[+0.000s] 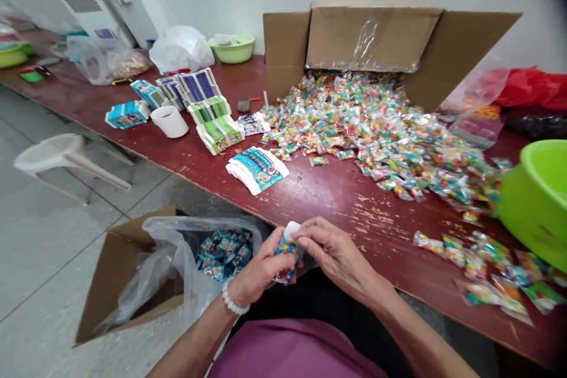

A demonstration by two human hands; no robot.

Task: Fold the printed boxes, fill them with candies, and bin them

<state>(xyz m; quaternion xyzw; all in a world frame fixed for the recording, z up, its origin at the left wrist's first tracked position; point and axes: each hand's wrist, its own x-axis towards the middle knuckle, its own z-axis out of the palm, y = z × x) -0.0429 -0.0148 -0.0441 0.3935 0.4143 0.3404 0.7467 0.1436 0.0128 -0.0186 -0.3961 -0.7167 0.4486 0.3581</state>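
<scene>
I saw both hands gripping one box [287,253], held just off the table [336,201] edge. The left hand [254,274] cupped it and the right hand [330,248] pinched its white flap. A loose pinch could have dropped it, missing the carton [110,274].

This is a small hand-packing workshop. A long, scuffed red bench [345,201] carries a heap of tiny coloured packets [376,124] spilling from an open cardboard box [372,35] at twelve o'clock. Stacks of flat printed cartons [212,118] sit at ten o'clock. At eight o'clock, a bag-lined box [115,271] of filled cartons [224,254] stands on the tiled floor [44,236].
</scene>
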